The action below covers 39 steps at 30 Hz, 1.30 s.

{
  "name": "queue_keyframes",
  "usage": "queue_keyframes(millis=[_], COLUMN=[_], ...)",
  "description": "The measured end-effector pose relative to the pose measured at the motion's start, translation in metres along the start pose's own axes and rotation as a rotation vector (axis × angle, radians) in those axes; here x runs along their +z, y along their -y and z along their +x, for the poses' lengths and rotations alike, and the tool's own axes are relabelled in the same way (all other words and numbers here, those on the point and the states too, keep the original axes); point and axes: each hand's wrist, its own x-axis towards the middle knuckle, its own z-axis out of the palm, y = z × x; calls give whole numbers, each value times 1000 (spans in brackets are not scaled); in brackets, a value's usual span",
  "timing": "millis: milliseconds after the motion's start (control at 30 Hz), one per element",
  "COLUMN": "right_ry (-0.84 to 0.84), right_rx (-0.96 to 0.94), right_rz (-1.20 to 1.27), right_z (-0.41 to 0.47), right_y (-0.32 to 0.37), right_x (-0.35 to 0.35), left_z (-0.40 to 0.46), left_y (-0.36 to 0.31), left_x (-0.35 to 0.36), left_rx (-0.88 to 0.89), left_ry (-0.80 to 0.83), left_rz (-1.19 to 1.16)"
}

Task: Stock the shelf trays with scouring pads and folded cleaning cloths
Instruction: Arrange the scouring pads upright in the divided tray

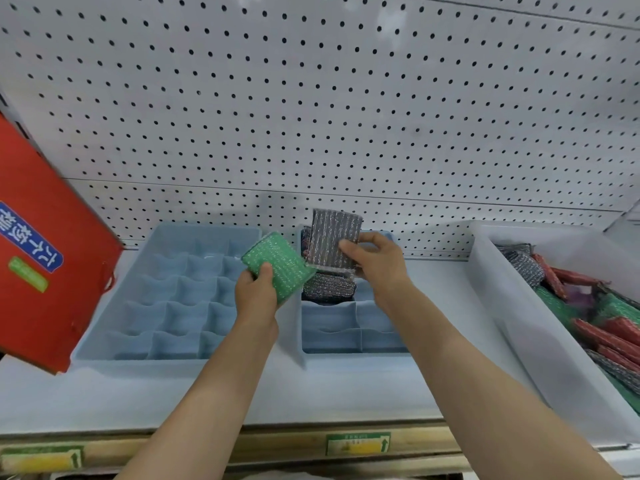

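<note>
Green, glittery mesh is catching the light in the head view: the left hand (258,292) is closing its thumb and fingers around a green scouring pad (277,266), holding it above the gap between the two blue divider trays. The right hand (372,259) is pinching a silver-grey scouring pad (334,237) upright over the back cells of the right tray (349,341), where more grey pads (329,287) are already sitting. The left tray (166,296) is lying empty on the shelf. A white bin (519,306) of mixed pads is waiting at the right.

The likely snag: the grey pad is hanging from a light fingertip grip, so it could slip, or catch a divider wall and wedge crooked across two cells. The green one could land in the wrong tray.
</note>
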Motion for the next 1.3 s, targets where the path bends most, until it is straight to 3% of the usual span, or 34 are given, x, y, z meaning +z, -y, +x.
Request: queue_keyframes(millis=[133, 333, 633, 867, 933, 1000, 1133, 1233, 1300], right_ry=[40, 9, 165, 108, 53, 30, 217, 16, 9], right_rx=[-156, -457, -624, -619, -462, -252, -46, -104, -163], right_rz=[-381, -1061, -1399, -1134, -980, -676, -305, -305, -406], right_z=[-5, -15, -12, -8, -10, -13, -21, -16, -16], right_y=[-6, -16, -36, -45, -34, -19, -7, -8, -7], right_x=[-11, -11, 17, 14, 12, 10, 9, -6, -20], left_z=[6, 9, 4, -11, -13, -17, -21, -17, -14], left_y=[5, 4, 7, 3, 2, 2, 9, 19, 28], left_x=[-5, -4, -7, -7, -6, -4, 2, 3, 1], left_rx=[17, 18, 3, -14, 1, 21, 90, 201, 184], left_ry=[-114, -104, -70, 60, 93, 132, 207, 181, 183], left_rz=[-8, -52, -37, -37, -22, 11, 130, 351, 471])
